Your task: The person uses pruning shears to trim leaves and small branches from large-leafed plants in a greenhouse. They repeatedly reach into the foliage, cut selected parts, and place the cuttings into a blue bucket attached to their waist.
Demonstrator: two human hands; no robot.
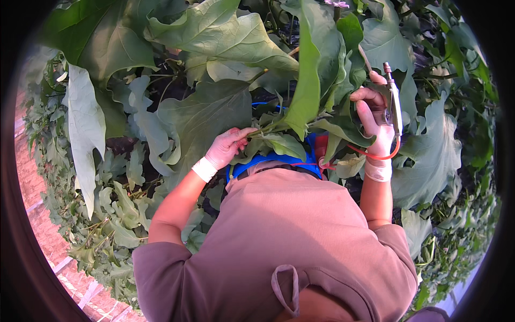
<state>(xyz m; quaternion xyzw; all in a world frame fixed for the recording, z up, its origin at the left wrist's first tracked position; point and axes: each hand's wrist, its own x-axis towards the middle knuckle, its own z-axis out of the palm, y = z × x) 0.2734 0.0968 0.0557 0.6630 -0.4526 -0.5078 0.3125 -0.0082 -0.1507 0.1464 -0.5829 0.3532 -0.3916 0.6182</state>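
My left hand [228, 148], in a thin pale glove, pinches a green leafy stem [263, 131] between thumb and fingers in front of my waist. My right hand [374, 106], also gloved, is raised among the leaves at the right. It carries a slim metal hand tool [396, 104] with a nozzle-like tip pointing away from me, along its outer side. An orange tube [378, 156] loops from the tool's lower end past my wrist. Thumb and forefinger are curved beside a large leaf, a gap between them; the tool's exact hold is partly hidden.
Large, lobed eggplant-like leaves [217, 38] crowd in front and on both sides, with a purple flower [337, 3] at the top. A blue container rim or belt item [261, 159] and a red item [320, 149] are at my waist. Reddish ground [36, 201] shows at left.
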